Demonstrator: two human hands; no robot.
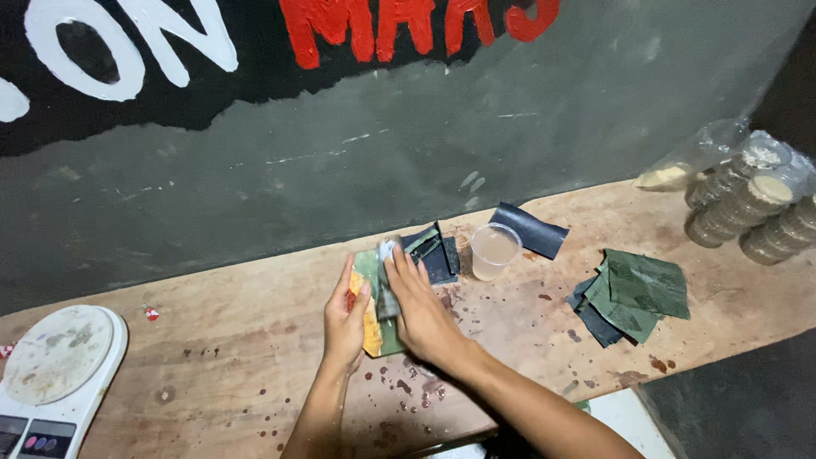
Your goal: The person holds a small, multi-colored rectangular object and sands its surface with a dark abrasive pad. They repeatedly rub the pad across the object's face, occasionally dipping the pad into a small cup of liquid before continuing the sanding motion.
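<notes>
Both hands meet near the centre of the frame over a wooden bench [255, 340]. Left hand [344, 319], entering from the lower centre, is closed around the left edge of a flat, multicoloured piece [371, 333] showing yellow, orange and green; its fingers curl over the near edge and the thumb side is hidden. Right hand [422, 314], reaching in from the lower right, lies palm-down with fingers extended, pressing a small strip of dark abrasive sheet [387, 293] against the top face of the piece. A pale smear shows at the fingertips [388, 249]; what it is cannot be told. The piece rests tilted on the bench, held between the two hands.

Just beyond the hands, toward the wall, lies a small heap of dark folded sheets [435, 252]. Beside it to the right stands a clear plastic cup [494, 251] holding cloudy liquid, and behind the cup lies a curled dark sheet [530, 229]. Further right, well apart from the hands, is a fanned stack of green and dark sheets [633, 293]. At the upper right edge, stacked round lidded containers [752, 204] sit next to a crumpled clear bag [693, 157]. At the lower left, a white kitchen scale [55, 370] with a stained round platform occupies the bench corner. Dark red spots speckle the bench surface around the hands. The grey wall [382, 144] behind carries painted lettering along the top.
</notes>
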